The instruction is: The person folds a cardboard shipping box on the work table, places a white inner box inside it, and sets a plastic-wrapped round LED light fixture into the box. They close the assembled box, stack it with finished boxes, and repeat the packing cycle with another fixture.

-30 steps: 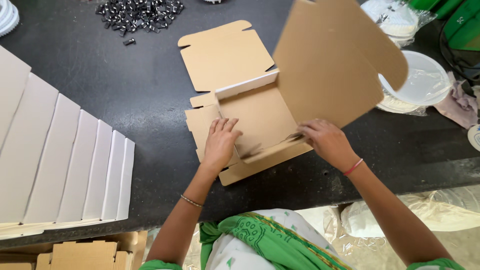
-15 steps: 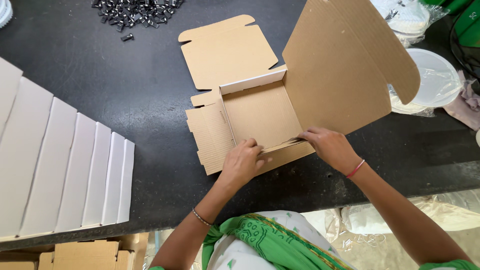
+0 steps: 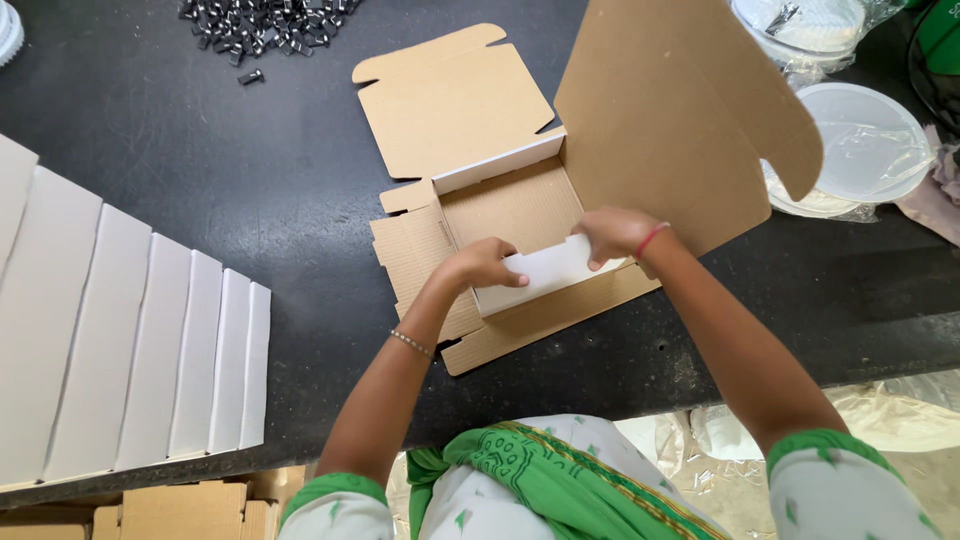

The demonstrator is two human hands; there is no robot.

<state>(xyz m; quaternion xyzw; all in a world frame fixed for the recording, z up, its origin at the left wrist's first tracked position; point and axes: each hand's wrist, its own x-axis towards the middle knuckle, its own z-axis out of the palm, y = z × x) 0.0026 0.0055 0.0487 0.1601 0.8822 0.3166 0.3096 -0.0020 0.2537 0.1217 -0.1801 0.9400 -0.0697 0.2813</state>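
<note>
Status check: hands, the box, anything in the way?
Left hand and right hand both gripping the white front flap. Cardboard box half-formed, lid panel upright. Nothing in the way.

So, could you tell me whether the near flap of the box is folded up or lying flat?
Folded up: both hands, left hand and right hand, hold the flap raised, white side showing.

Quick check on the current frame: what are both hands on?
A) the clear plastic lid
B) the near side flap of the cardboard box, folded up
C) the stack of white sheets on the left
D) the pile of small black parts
B: the left hand and right hand each grip an end of the raised white flap of the cardboard box; the black parts lie far off, untouched.
</note>
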